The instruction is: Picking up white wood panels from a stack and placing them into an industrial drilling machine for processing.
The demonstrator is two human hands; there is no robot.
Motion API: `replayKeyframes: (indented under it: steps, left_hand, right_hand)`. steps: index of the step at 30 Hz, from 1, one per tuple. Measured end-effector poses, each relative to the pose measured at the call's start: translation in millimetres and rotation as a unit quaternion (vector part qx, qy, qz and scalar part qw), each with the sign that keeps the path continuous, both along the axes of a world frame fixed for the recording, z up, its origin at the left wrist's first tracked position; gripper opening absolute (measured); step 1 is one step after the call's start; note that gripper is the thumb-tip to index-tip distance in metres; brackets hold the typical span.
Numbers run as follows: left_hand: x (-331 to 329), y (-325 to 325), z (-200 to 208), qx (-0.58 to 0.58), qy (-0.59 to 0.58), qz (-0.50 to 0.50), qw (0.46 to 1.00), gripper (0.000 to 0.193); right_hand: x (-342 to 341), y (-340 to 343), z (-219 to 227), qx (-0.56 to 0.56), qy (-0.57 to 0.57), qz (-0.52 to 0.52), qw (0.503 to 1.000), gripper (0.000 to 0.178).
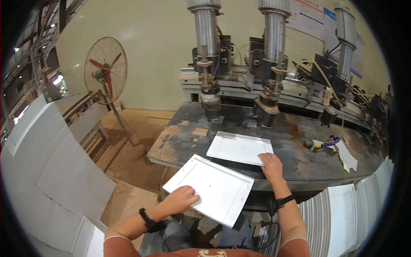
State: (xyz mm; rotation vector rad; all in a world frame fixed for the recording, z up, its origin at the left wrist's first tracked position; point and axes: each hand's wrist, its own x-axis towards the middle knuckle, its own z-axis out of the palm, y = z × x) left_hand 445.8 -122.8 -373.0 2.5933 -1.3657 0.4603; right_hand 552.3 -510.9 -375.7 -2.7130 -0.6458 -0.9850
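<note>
My left hand [182, 199] grips the near edge of a white rectangular panel [212, 188] with a raised border, held tilted in the air in front of the dark work table [299, 169]. My right hand [271, 166] rests flat on the near right corner of a second white panel [239, 147], which lies on the table below the drill heads [210, 100]. Both wrists wear black bands.
Three vertical drilling columns stand behind the table, the middle one [269, 103] just beyond the lying panel. Small wood blocks [199, 131] and sawdust lie on the table's left part. Stacked white panels [60, 171] stand at left and right [346, 210]. A red-bladed fan [105, 70] stands left.
</note>
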Motion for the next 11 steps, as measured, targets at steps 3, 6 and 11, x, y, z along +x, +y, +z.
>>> replayKeyframes:
  steps: [3,6,11]
  left_hand:
    - [-43.1,40.3,54.4,0.034,-0.011,0.025,0.999,0.032]
    - [-75.5,53.8,109.2,0.069,-0.006,0.069,0.995,0.033]
    - [-117.1,80.1,195.9,0.159,-0.275,0.225,0.921,0.033]
  right_hand:
    - [34.4,1.5,-25.9,0.013,0.027,0.041,0.999,0.048]
    - [60.4,10.4,-40.7,0.015,0.051,-0.003,0.999,0.046]
    - [91.5,63.6,-34.6,0.01,0.102,0.003,0.995,0.041]
